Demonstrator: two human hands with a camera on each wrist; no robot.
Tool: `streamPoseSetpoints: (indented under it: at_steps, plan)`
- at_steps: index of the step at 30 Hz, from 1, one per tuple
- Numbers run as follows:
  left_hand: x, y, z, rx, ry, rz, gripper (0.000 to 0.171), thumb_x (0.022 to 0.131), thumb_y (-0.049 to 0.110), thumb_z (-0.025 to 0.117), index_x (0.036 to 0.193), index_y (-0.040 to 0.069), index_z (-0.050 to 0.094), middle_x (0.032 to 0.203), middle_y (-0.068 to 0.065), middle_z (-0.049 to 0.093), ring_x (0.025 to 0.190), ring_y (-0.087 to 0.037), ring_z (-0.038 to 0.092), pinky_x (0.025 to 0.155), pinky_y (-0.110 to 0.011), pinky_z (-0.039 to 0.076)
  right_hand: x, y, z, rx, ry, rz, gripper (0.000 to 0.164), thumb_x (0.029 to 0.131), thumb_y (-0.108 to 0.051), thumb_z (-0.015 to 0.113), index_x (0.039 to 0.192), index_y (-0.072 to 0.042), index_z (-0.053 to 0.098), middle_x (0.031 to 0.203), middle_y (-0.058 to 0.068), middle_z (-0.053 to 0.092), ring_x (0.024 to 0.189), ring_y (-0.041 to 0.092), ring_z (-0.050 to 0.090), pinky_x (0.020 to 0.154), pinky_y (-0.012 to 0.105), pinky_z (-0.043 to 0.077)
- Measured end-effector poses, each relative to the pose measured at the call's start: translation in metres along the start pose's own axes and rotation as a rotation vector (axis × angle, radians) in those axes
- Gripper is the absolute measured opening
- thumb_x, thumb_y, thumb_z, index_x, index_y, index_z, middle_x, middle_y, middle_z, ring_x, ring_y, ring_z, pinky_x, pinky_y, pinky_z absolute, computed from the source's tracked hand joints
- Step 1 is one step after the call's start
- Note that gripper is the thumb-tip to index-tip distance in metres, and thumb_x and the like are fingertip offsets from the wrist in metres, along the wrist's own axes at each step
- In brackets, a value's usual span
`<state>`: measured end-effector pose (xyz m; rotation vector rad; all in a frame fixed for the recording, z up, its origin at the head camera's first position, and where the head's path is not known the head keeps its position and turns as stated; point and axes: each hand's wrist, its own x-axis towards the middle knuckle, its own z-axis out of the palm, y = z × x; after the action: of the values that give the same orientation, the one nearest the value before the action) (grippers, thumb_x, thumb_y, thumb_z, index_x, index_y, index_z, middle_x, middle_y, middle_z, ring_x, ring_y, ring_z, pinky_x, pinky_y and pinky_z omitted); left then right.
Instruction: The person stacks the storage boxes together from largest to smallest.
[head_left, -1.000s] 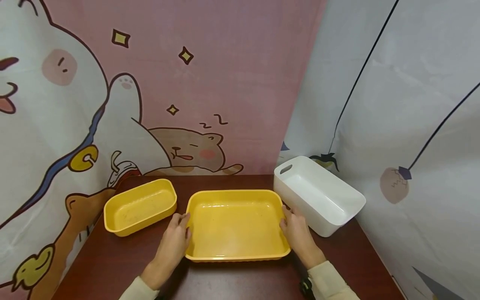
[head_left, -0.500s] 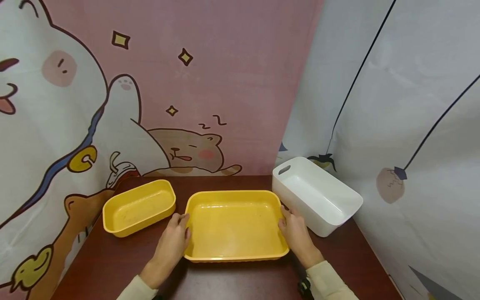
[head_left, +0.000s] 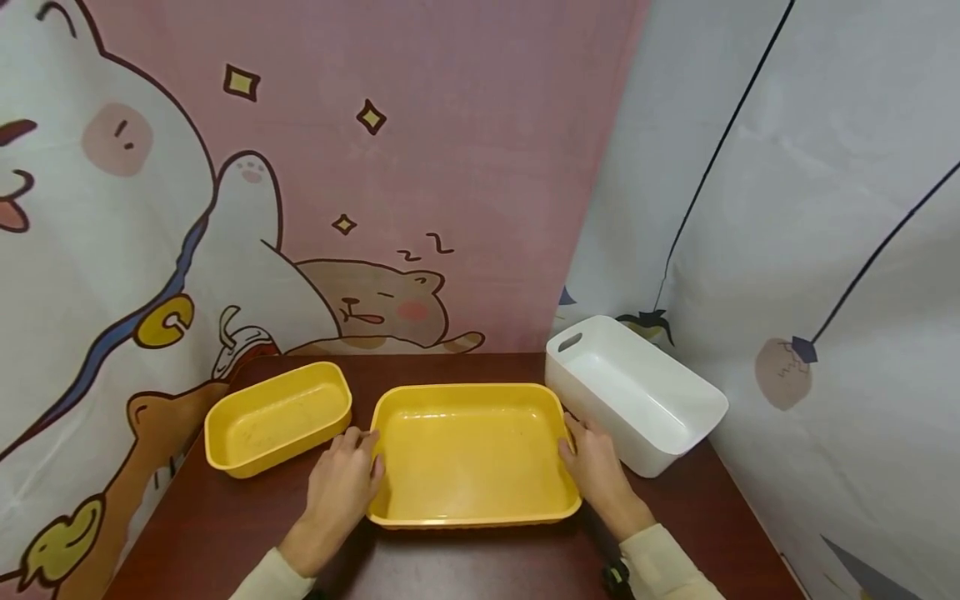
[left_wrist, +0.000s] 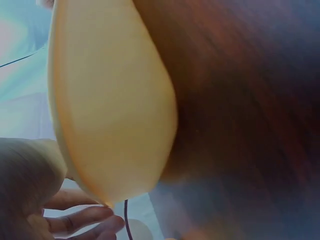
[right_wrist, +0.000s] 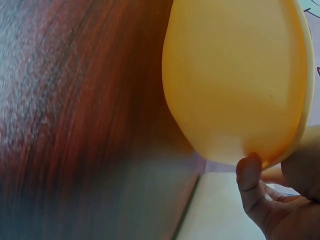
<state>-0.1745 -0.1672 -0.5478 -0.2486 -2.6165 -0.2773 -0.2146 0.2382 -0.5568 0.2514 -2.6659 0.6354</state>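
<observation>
While both hands work the short ends, it's a narrow, pinching grip on each side: left hand at the left rim, right hand at the right, thumbs and fingers closed about the lip of the tray. And the tray sits dead centre, square to the person, low over the surface; whether it's fully resting or a touch raised, I can't tell.

Handling, then! It looks like thin moulded plastic, so I'd call it light for its size, stiff enough at the lip, perhaps with a little flex across the broad floor. That gloss hints at a slippery wall, so the rolled rim is surely the place to take hold, midway along the short ends, where the balance should be even. Hardly fragile, by the look of it.

And what a bright one: warm yellow all over, rectangular, rounded corners, shallow sloping sides, shine along the far inner wall.

Out wide now: a smaller yellow tub lies askew near the left hand, a white bin stands angled just beyond the right, and behind it all hangs the cartoon backdrop.
</observation>
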Motion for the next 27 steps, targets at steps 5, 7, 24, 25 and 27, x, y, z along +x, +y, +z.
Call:
streamPoseSetpoints:
  at_steps: [5,7,24,25,27]
  plan:
    - [0.007,0.002,-0.005,0.037,-0.015,-0.011,0.034,0.089,0.024,0.084,0.117,0.004,0.08,0.107,-0.016,0.073,0.091,-0.036,0.069,0.072,-0.051,0.06,-0.001,0.004,-0.003,0.009,-0.008,0.023,0.056,0.092,-0.017,0.085,0.139,0.007,0.067,0.122,0.027,0.07,0.103,0.04,0.074,0.089,0.052,0.065]
    - [0.01,0.003,-0.007,0.044,-0.013,-0.015,0.035,0.089,0.025,0.084,0.117,0.005,0.081,0.108,-0.015,0.074,0.092,-0.036,0.07,0.073,-0.051,0.059,-0.002,0.005,-0.005,0.009,0.009,0.014,0.055,0.091,-0.018,0.086,0.138,0.005,0.068,0.115,0.023,0.069,0.092,0.034,0.072,0.082,0.046,0.066]
    - [0.052,0.032,-0.014,-0.043,-0.023,0.038,0.035,0.095,0.031,0.08,0.124,0.012,0.08,0.122,-0.012,0.075,0.098,-0.032,0.068,0.081,-0.049,0.054,0.001,0.004,-0.035,-0.004,0.231,-0.116,0.04,0.083,-0.001,0.088,0.12,0.007,0.075,0.095,0.017,0.063,0.071,0.018,0.065,0.059,0.031,0.063]
    - [0.054,0.034,-0.014,-0.047,-0.025,0.042,0.035,0.095,0.031,0.079,0.125,0.013,0.079,0.122,-0.012,0.075,0.099,-0.032,0.068,0.081,-0.048,0.054,0.001,0.004,-0.038,0.0,0.236,-0.113,0.042,0.083,0.001,0.088,0.121,0.008,0.075,0.095,0.017,0.063,0.07,0.019,0.066,0.059,0.031,0.063]
    - [0.059,0.038,-0.013,-0.06,-0.024,0.051,0.035,0.096,0.032,0.078,0.125,0.013,0.08,0.122,-0.011,0.075,0.099,-0.031,0.068,0.081,-0.048,0.054,0.002,0.005,-0.043,0.008,0.255,-0.112,0.045,0.081,0.003,0.088,0.124,0.008,0.074,0.095,0.018,0.064,0.069,0.02,0.069,0.057,0.032,0.063]
